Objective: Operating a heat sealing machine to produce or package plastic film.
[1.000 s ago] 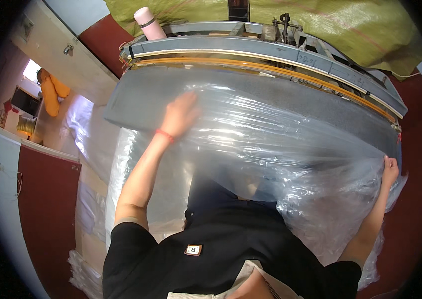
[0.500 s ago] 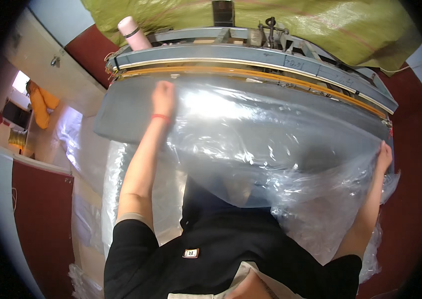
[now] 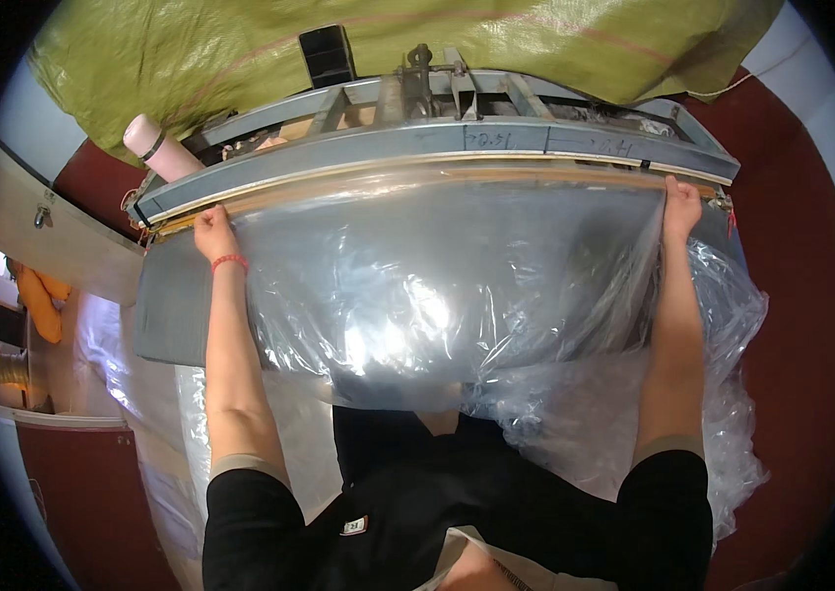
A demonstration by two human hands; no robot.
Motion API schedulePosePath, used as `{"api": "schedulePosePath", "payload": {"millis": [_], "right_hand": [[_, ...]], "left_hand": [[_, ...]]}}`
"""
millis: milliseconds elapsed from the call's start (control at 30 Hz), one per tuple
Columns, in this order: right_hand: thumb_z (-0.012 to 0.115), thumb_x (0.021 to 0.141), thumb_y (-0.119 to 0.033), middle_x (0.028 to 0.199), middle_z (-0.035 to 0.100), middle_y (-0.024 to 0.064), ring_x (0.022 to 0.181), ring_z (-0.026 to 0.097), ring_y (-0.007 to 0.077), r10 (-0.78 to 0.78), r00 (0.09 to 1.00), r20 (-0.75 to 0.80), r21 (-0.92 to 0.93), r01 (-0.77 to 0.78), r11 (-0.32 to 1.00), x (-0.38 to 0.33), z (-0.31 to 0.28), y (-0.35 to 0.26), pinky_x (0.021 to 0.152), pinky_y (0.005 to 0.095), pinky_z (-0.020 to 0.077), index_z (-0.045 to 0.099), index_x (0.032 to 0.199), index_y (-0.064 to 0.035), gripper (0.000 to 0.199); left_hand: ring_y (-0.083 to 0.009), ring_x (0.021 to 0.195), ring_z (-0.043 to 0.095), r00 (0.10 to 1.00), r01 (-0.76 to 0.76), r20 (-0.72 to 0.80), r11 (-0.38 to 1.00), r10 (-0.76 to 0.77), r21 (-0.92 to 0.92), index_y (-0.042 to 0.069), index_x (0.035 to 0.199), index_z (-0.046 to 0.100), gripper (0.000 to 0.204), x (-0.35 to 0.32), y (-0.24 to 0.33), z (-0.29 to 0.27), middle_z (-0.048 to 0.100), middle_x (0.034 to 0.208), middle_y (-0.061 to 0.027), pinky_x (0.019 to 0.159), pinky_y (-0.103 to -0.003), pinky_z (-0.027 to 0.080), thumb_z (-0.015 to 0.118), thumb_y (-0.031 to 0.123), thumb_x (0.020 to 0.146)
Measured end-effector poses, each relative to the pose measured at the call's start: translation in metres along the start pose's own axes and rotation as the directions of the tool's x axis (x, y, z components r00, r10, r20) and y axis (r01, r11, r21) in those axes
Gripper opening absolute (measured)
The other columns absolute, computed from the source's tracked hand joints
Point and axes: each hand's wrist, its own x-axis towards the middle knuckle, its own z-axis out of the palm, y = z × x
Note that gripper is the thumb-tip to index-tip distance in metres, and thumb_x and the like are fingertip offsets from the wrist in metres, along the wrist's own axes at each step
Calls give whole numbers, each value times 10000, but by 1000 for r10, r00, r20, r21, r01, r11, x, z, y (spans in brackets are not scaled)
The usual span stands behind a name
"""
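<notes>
Left hand (image 3: pixel 212 229): fingers curled and closed onto the far left corner of the clear plastic sheet (image 3: pixel 437 286), pinning its edge at the yellow-tan strip (image 3: pixel 417 177) of the grey-blue metal machine frame (image 3: pixel 457 138); a red band (image 3: pixel 230 261) circles the wrist. Right hand (image 3: pixel 681 205): fingers likewise clenched on the sheet's far right corner, at the right end of the same strip. Plastic sheet: stretched wide between the two hands, far edge lying along the strip, body draped toward the person over the grey table surface (image 3: pixel 176 305), crumpled and glossy near the lap; excess film (image 3: pixel 723 374) bunches loosely off the right side below the right forearm. Surroundings: pink roll (image 3: pixel 163 148) resting at the far left of the frame; olive-green tarpaulin (image 3: pixel 240 59) behind the machine; dark red floor (image 3: pixel 801 295) to the right. Change from half a second ago: both hands have moved farther away and spread wider, from the middle of the sheet up to the strip; the film, then slack and bulging, now lies tauter and flatter across the table.
</notes>
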Motion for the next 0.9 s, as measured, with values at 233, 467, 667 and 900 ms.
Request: {"api": "schedulePosePath", "payload": {"millis": [233, 467, 667, 900], "right_hand": [[587, 787, -126, 673, 567, 33, 637, 520, 117, 204, 979, -26, 252, -191, 949, 20, -9, 19, 592, 241, 427, 514, 892, -16, 168], [562, 827, -156, 828, 580, 63, 707, 540, 116, 59, 997, 41, 312, -68, 948, 9, -36, -5, 654, 247, 434, 493, 962, -20, 204], [542, 857, -224, 1012, 567, 89, 916, 529, 153, -183, 977, -109, -84, 174, 981, -39, -188, -49, 819, 269, 404, 527, 1062, -11, 296], [498, 836, -288, 986, 590, 104, 828, 573, 242, 353, 931, -92, -63, -359, 931, -152, -424, 330, 671, 356, 456, 574, 975, -30, 303]], "left_hand": [[-130, 530, 503, 954, 244, -191, 969, -232, 39, 34, 794, 447, 70, -15, 52, 8, 527, 675, -59, 452, -252, 414, 470, 100, 802], [-105, 512, 476, 972, 224, -54, 971, -229, -85, 46, 849, 451, 80, 3, 19, -18, 521, 727, -45, 433, -231, 384, 480, 96, 792], [-60, 592, 453, 889, 58, 458, 985, 25, -165, 85, 905, 510, 81, -61, 109, -63, 465, 692, 32, 523, -195, 373, 501, 135, 842], [-40, 621, 388, 977, -13, 212, 999, 23, -46, 33, 929, 505, 119, -193, 113, -135, 464, 780, 13, 544, -176, 338, 427, 99, 869]]}}
